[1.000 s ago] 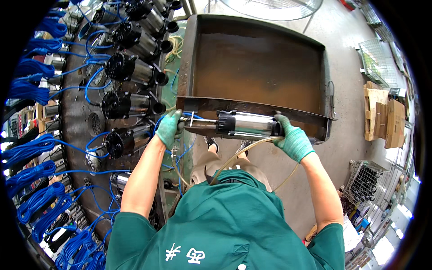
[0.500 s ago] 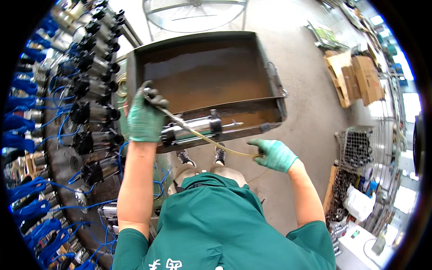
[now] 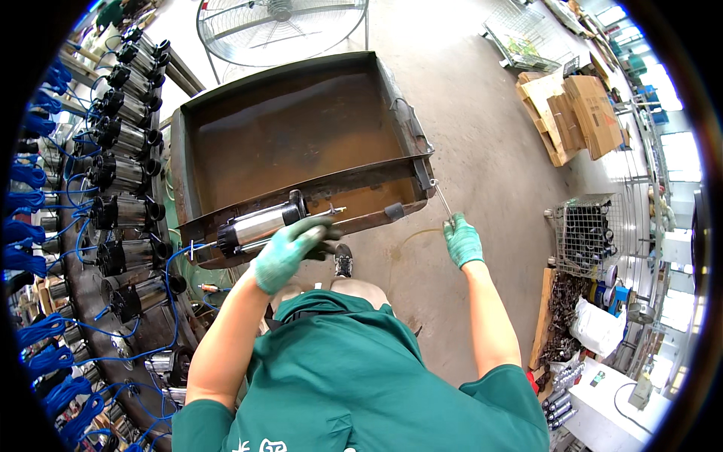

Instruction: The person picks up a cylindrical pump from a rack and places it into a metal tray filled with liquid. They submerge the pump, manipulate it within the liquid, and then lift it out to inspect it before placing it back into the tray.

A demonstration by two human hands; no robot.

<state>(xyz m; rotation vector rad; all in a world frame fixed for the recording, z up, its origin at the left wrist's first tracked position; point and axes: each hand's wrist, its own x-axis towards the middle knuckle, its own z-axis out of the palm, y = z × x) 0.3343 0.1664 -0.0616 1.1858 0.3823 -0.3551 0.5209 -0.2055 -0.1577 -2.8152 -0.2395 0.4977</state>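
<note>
A silver cylindrical pump (image 3: 256, 224) with black end caps lies along the front rim of a rusty brown metal tray (image 3: 301, 128). My left hand (image 3: 290, 252), in a green glove, is closed around the pump's right end, where a dark part sticks out. My right hand (image 3: 461, 239), also gloved, is out at the tray's front right corner. It pinches a thin metal rod (image 3: 443, 202) that points up toward that corner. A pale thin hose (image 3: 410, 237) curves over the floor between the two hands. A blue cable (image 3: 177, 252) leaves the pump's left end.
A curved rack of similar pumps (image 3: 124, 173) with blue cables (image 3: 30, 256) fills the left side. A round floor fan (image 3: 279, 22) stands behind the tray. Cardboard boxes (image 3: 580, 113) and a wire basket (image 3: 584, 233) are on the right, on the concrete floor (image 3: 482, 151).
My left hand dropped from the pump's left end to grip its right end. My right hand swung out right to the tray's corner with the thin rod. The view shifted left.
</note>
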